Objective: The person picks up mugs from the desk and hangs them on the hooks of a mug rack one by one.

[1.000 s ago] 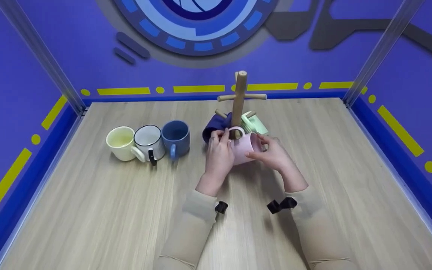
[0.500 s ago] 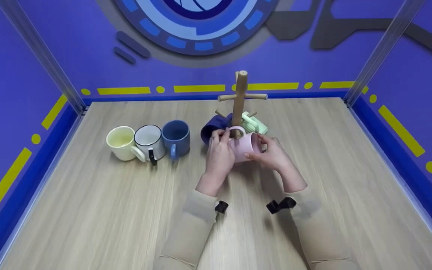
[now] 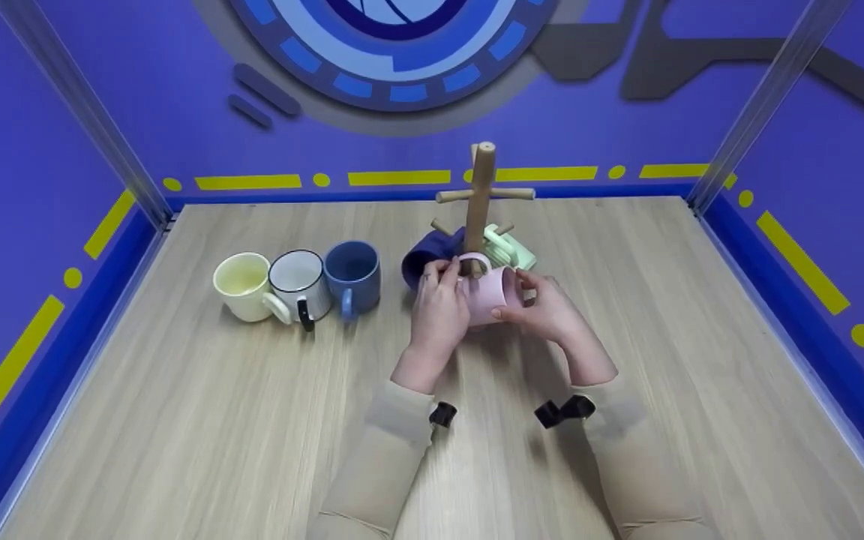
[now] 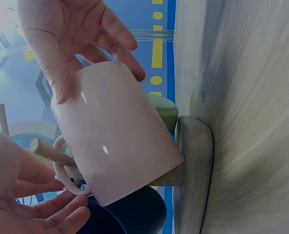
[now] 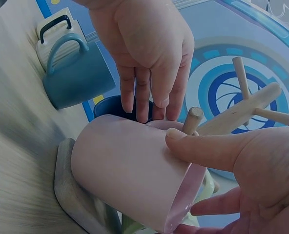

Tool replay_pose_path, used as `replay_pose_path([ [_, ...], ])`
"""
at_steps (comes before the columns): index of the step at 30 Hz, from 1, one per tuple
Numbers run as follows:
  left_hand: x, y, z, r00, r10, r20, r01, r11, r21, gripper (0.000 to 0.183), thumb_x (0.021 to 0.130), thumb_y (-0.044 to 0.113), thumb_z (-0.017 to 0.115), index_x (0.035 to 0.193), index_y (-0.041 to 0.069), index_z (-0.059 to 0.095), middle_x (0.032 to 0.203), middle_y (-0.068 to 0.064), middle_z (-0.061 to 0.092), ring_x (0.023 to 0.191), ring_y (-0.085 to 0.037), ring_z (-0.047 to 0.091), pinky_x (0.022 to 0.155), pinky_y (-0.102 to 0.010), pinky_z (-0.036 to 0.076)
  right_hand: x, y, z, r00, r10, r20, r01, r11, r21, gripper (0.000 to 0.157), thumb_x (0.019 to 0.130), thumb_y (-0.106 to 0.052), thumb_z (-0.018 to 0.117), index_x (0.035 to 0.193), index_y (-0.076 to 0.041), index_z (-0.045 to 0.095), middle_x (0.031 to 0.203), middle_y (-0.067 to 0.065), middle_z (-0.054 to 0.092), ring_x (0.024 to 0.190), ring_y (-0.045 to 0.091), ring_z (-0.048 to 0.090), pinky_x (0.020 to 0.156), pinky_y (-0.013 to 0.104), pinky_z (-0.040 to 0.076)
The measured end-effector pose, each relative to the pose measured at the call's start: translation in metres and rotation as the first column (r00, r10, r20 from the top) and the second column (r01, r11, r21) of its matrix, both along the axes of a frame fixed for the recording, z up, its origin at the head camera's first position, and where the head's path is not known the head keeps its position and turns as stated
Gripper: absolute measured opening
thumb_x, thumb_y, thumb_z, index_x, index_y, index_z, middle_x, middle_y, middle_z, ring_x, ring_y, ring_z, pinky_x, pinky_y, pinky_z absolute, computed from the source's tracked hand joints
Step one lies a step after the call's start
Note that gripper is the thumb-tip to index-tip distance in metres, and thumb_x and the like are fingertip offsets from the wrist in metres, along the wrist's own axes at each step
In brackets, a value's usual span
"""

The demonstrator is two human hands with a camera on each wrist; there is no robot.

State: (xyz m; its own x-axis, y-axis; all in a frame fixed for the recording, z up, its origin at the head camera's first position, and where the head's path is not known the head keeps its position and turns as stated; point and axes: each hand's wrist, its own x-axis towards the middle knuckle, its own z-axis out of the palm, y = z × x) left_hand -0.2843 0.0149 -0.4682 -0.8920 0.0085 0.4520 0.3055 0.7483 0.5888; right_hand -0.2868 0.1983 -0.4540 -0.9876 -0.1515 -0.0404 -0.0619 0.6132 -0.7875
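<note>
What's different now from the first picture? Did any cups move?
Only a tiny bit: the round, dark navy mug seems to have shifted slightly left. Nothing was newly grabbed or let go. The right hand keeps its grip on the smooth, round, pale pink mug, and the left hand stays at its handle. The tall wooden peg rack stayed put.

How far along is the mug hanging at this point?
Looks done: the navy mug and mint mug appear hung low on the wooden stand. In hand: the pink mug, pinched near its rim by the right grip, a front peg through its handle. Apparently left: the cream mug, white mug and blue mug, standing on the table.
</note>
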Motion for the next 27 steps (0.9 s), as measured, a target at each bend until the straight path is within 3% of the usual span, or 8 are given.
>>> replay_pose_path([
  [6,0.002,-0.002,0.002,1.000,-0.007,0.015,0.006,0.999,0.036,0.034,0.100,0.007,0.061,0.134,0.002,0.067,0.127,-0.016,0.063,0.117,-0.035,0.064,0.100,-0.045,0.056,0.002,0.000,0.004,1.000,0.000,0.009,0.000,1.000,-0.004,0.089,0.088,-0.021,0.081,0.154,0.013,0.032,0.146,0.038,0.048,0.127,0.053,0.059,0.102,0.055,0.055],
  [18,0.003,-0.016,0.007,0.999,0.008,-0.037,-0.005,0.997,0.083,0.036,0.098,0.006,0.063,0.133,0.001,0.066,0.123,-0.018,0.064,0.115,-0.036,0.066,0.096,-0.049,0.056,0.005,0.002,0.011,0.999,-0.038,-0.011,0.038,0.998,0.040,0.090,0.089,-0.027,0.080,0.156,0.009,0.032,0.151,0.035,0.044,0.136,0.052,0.049,0.111,0.059,0.046],
  [27,0.003,-0.042,0.006,0.997,0.075,-0.021,-0.073,0.993,0.097,0.034,0.099,0.008,0.063,0.133,0.002,0.067,0.125,-0.020,0.065,0.117,-0.038,0.065,0.095,-0.051,0.057,0.014,0.002,0.024,0.997,-0.067,-0.036,0.069,0.996,0.051,0.090,0.089,-0.028,0.080,0.158,0.005,0.031,0.155,0.031,0.040,0.143,0.049,0.041,0.117,0.060,0.039],
])
